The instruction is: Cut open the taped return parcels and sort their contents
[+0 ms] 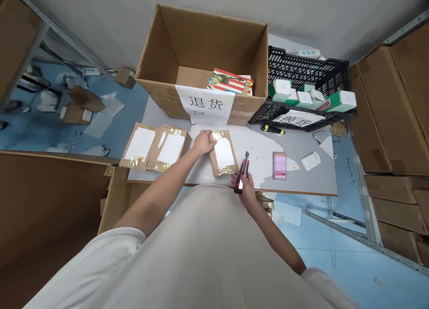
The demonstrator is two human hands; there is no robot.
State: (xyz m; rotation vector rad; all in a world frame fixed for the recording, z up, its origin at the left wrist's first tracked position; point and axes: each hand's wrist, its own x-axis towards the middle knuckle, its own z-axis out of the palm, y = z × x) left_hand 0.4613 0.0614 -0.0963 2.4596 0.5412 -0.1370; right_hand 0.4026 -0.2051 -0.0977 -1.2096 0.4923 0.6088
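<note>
A small brown cardboard parcel [214, 167] with a white label and shiny tape lies on the table in front of me. My left hand [203, 142] grips its upper left corner, with the thumb over the top edge. Close to the parcel's lower right corner, my right hand [247, 188] is closed around a black and red box cutter [239, 182]. The cutter's blade end points away from me, beside the parcel. Two more taped parcels, a left one [137, 144] and a right one [171, 149], lie to the left of my left hand.
Behind the parcel stands a large open carton [208, 36] holding colourful printed items [231, 82]. A black plastic crate [308, 68] with small green and white boxes is at its right. A yellow and black cutter [273, 129] and paper scraps [311, 160] lie on the table [311, 181].
</note>
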